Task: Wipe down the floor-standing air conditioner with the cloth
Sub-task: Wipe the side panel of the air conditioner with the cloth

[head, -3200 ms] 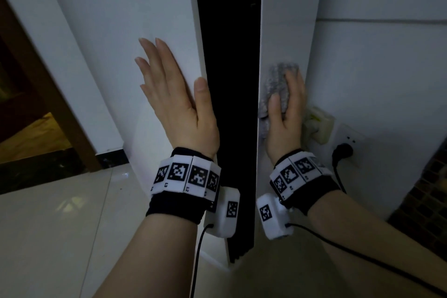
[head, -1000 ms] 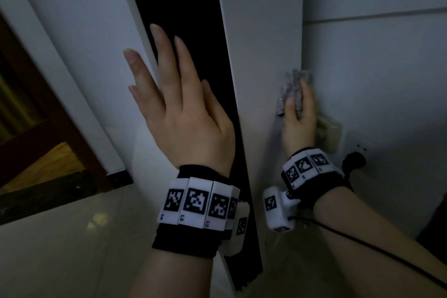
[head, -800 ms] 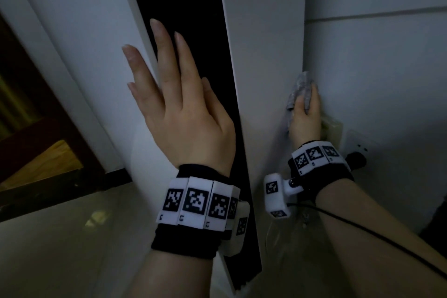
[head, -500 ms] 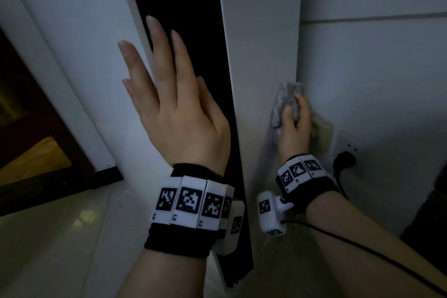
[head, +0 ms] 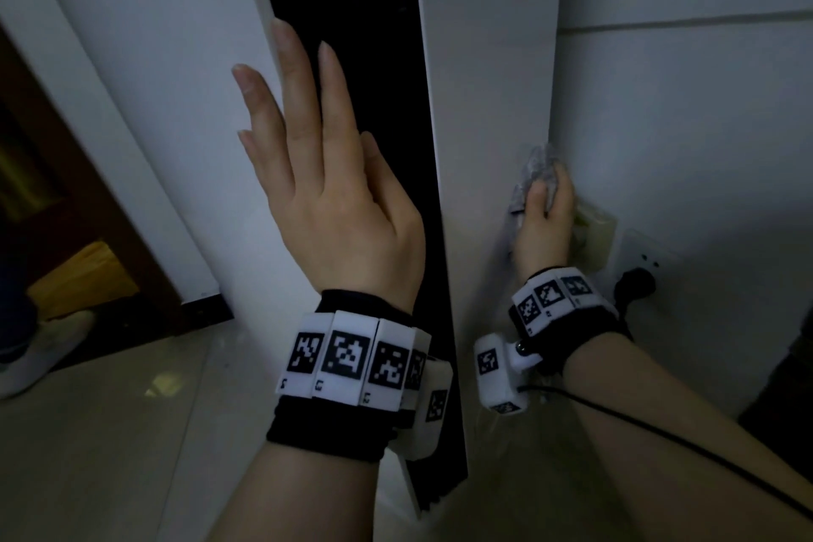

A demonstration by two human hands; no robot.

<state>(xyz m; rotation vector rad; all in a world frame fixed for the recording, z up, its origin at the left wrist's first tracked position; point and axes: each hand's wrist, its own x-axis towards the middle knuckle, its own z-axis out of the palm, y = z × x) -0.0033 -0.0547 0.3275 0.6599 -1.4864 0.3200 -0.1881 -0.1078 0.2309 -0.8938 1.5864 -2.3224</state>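
- Now the right hand (head: 543, 229) grips the cloth (head: 534, 169), which has slid back to the air conditioner (head: 484, 79)'s rear edge.
- The left hand (head: 334, 198) stays put, fingers straight and spread.

I saw a conditioner (head: 484, 57) of smooth matt white, its strip (head: 365, 35) glossy black; a nubby cloth (head: 534, 169); a polished floor (head: 110, 431).

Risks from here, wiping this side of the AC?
1. The right hand presses the cloth on the air conditioner right beside the socket and its plug. A stroke may knock the plug, or wet the socket if the cloth is damp.
2. The wrist cable might snag on the plug.
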